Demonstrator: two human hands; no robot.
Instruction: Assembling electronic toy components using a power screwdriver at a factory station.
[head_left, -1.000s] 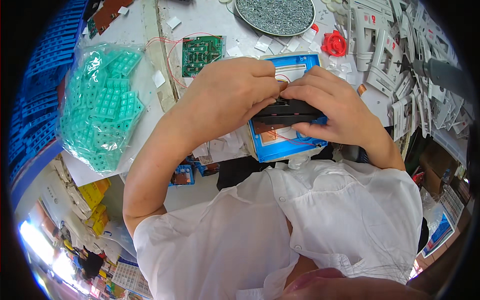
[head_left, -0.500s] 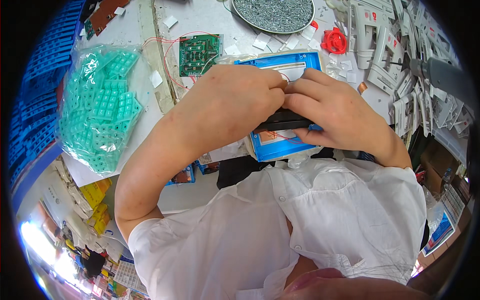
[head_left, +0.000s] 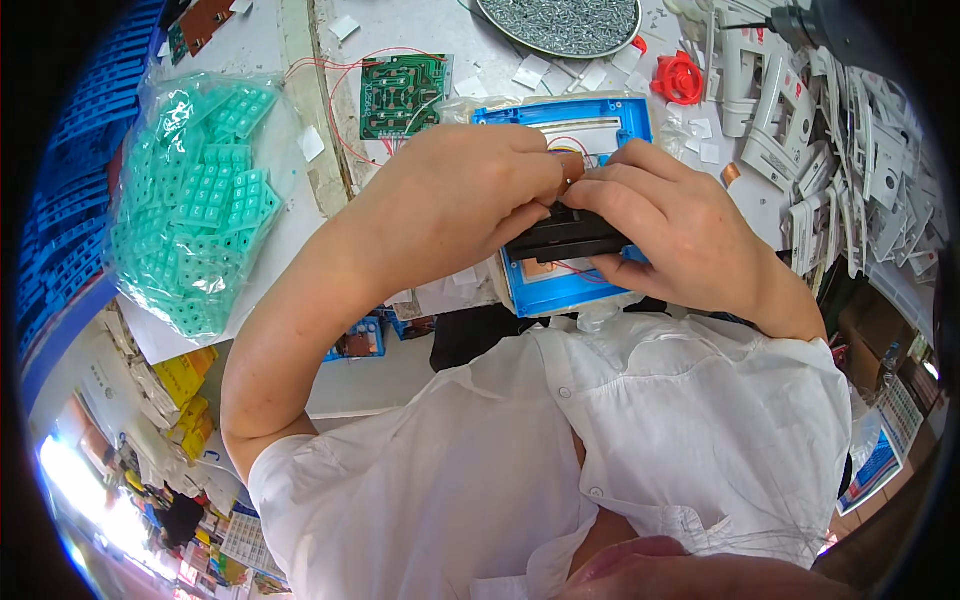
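Over a blue plastic casing (head_left: 636, 122), my two hands meet at a long black plastic part (head_left: 572, 240). My right hand (head_left: 690, 225) is closed round the right end of that part, with the thumb on its near side and the fingers across the top. From the left, my left hand (head_left: 455, 195) pinches a small brown circuit board (head_left: 571, 168) at the part's far edge; its fingertips are partly hidden. Thin wires run inside the casing. Beyond my left hand lies a green circuit board (head_left: 402, 97) with red wires.
A bag of turquoise rubber keypads (head_left: 215, 200) lies left, beside stacked blue frames (head_left: 75, 190). At the back stands a dish of small screws (head_left: 560, 22). Red plastic rings (head_left: 678, 78) and piled white plastic parts (head_left: 790, 110) lie right, under a dark electric screwdriver (head_left: 820, 25).
My left fingers have drawn back slightly, uncovering the brown board and more of the black part. The screwdriver at the right has swung farther away. The whole view has shifted a little.
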